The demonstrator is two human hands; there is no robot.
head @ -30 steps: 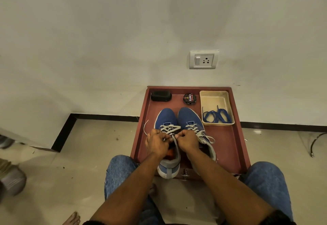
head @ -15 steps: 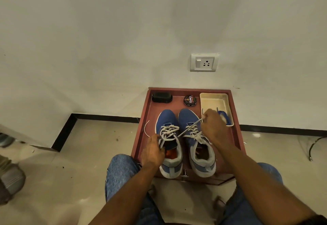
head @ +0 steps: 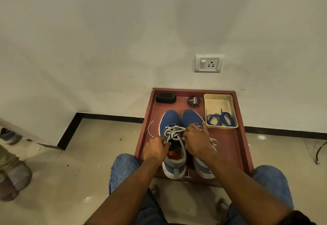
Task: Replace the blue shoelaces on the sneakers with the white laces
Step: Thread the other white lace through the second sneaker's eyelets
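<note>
Two blue sneakers stand side by side, toes away from me, on a red-brown tray point(head: 228, 147). The left sneaker point(head: 170, 118) carries a white lace point(head: 174, 131) crossed through its eyelets. My left hand point(head: 154, 149) pinches that lace at the shoe's left side. My right hand point(head: 198, 140) lies over the right sneaker point(head: 191, 116), fingers curled at the left shoe's lace; what they pinch is hidden. Another white lace end point(head: 214, 141) shows beside my right hand. The blue laces point(head: 221, 119) lie bunched in a cream dish point(head: 219, 101).
A black box point(head: 165, 98) and a round shoe polish tin point(head: 194, 101) sit at the tray's far edge against the wall. A loose white lace end point(head: 150, 129) hangs over the tray's left rim. Someone's feet point(head: 12, 177) stand at the far left. My knees flank the tray.
My right hand, which had pulled a lace end out towards the dish, has come back to the left sneaker's lacing. My left hand stays at that shoe's left side.
</note>
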